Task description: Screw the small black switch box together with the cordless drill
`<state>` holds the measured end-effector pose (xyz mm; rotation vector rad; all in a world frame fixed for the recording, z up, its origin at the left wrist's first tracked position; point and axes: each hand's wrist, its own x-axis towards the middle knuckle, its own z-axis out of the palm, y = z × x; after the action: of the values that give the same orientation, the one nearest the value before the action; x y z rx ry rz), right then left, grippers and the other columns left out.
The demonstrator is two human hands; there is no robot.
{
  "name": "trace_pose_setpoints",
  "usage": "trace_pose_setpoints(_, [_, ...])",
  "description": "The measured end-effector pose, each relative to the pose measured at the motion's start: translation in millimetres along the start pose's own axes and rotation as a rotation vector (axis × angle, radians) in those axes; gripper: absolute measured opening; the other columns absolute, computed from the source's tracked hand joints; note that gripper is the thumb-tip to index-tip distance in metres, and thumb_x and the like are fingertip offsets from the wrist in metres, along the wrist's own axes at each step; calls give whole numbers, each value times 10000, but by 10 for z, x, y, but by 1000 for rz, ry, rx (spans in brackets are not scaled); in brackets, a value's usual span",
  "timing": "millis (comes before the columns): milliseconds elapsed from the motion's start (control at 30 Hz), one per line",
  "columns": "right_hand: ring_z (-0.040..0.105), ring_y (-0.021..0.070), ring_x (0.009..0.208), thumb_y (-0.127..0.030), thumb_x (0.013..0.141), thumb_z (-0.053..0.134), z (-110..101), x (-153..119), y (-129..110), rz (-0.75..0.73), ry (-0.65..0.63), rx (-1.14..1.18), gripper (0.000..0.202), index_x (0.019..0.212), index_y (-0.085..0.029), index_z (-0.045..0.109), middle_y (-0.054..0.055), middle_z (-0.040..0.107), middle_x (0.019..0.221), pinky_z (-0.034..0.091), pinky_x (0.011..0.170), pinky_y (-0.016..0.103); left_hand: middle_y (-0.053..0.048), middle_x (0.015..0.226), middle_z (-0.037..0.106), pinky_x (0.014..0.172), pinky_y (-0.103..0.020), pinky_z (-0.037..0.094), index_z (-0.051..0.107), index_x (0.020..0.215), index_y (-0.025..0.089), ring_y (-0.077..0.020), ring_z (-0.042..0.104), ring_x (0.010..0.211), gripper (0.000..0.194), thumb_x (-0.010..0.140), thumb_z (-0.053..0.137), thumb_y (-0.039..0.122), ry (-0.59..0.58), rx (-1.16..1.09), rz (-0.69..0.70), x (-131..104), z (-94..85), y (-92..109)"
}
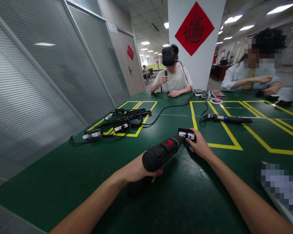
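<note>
A black cordless drill (pixel 161 153) with a red button on top points forward and to the right. My left hand (pixel 139 170) is wrapped round its grip; most of the fingers are hidden under the drill body. The drill's nose reaches a small black box (pixel 187 130) with white and blue parts inside, perhaps a bit case. Whether the tip touches the contents, I cannot tell. My right hand (pixel 197 143) grips the right end of this box, thumb in front and fingers behind, just above the green table (pixel 88 182) or resting on it.
Black adapters and tangled cables (pixel 124 122) lie at the left inside yellow tape lines. A rod-like tool (pixel 227 119) lies at the right. Across the table sit a person in a headset (pixel 174 78) and another person (pixel 251 73). A blurred flat object (pixel 283 188) is at the near right.
</note>
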<state>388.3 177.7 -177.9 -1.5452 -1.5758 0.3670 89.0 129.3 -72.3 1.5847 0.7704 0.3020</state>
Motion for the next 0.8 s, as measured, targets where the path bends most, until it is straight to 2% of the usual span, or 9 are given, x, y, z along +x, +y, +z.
trace_pose_setpoints(567, [545, 260, 1162, -364, 828, 567, -4, -7, -26, -8, 14, 18, 523, 1317, -222, 443, 105, 519, 1270, 413, 1034, 439, -25, 753, 590, 510, -229, 477, 588, 921, 120, -99, 558, 559, 298, 752, 751, 303, 8, -11, 19, 0, 0, -39])
trace_pose_setpoints(800, [547, 258, 1144, -359, 830, 565, 0, -1, -30, -5, 12, 8, 516, 1309, -206, 449, 108, 522, 1258, 413, 1029, 430, -45, 846, 607, 511, -234, 496, 584, 971, 119, -87, 558, 564, 352, 726, 769, 289, 16, -29, 18, -2, 15, -21])
